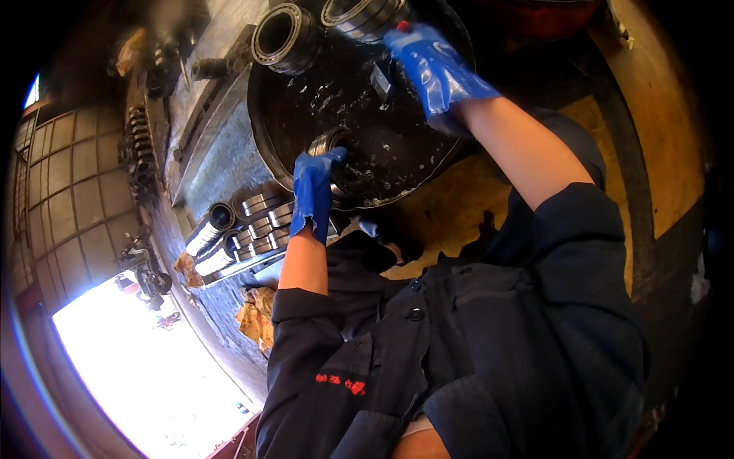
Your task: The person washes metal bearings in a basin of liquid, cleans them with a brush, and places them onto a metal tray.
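Note:
Both my hands wear blue gloves. My left hand [313, 191] is closed around a metal bearing [325, 142] at the near rim of a round black oily tray [359, 122]. My right hand [436, 69] reaches across the tray and holds the edge of a large steel bearing ring [359, 15] at its far rim, fingers curled on it. A second large bearing ring [284, 37] lies to its left on the tray's edge. A small dark block [381, 80] rests on the tray near my right hand.
Several shiny cylindrical bearing sleeves [229, 237] lie in a row on a grey metal bench [222, 161] left of the tray. A chain [139, 145] and dark parts sit farther left. Crumpled yellow rag [256, 317] lies near the bench edge. Yellow-painted floor [642, 115] is to the right.

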Demonstrator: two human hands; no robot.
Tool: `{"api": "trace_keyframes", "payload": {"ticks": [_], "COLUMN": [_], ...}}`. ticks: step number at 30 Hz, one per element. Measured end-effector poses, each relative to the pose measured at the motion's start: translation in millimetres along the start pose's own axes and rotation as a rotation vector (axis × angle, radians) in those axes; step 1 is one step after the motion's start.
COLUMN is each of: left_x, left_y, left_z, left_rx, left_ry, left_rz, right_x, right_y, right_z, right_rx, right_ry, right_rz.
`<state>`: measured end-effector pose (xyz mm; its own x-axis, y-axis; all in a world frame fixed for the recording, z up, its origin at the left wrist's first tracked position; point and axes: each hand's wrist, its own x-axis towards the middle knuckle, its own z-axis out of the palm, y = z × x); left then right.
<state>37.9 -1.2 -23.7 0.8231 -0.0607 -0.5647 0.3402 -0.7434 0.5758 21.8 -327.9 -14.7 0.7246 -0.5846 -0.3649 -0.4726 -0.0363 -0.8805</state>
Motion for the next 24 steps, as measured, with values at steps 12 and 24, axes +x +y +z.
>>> {"api": "trace_keyframes", "payload": {"ticks": [12, 24], "left_x": [19, 26], "left_y": [-45, -72], "left_z": [9, 11], "left_rx": [-1.083, -1.204], "left_ry": [-0.122, -0.309], "left_rz": [-0.185, -0.039], "right_x": [-7, -102], "right_y": [-36, -6], "right_z": [11, 98], "right_rx": [-0.038, -0.505], "right_ry": [0.453, -0.788], "right_rz": [-0.603, -0.124]}}
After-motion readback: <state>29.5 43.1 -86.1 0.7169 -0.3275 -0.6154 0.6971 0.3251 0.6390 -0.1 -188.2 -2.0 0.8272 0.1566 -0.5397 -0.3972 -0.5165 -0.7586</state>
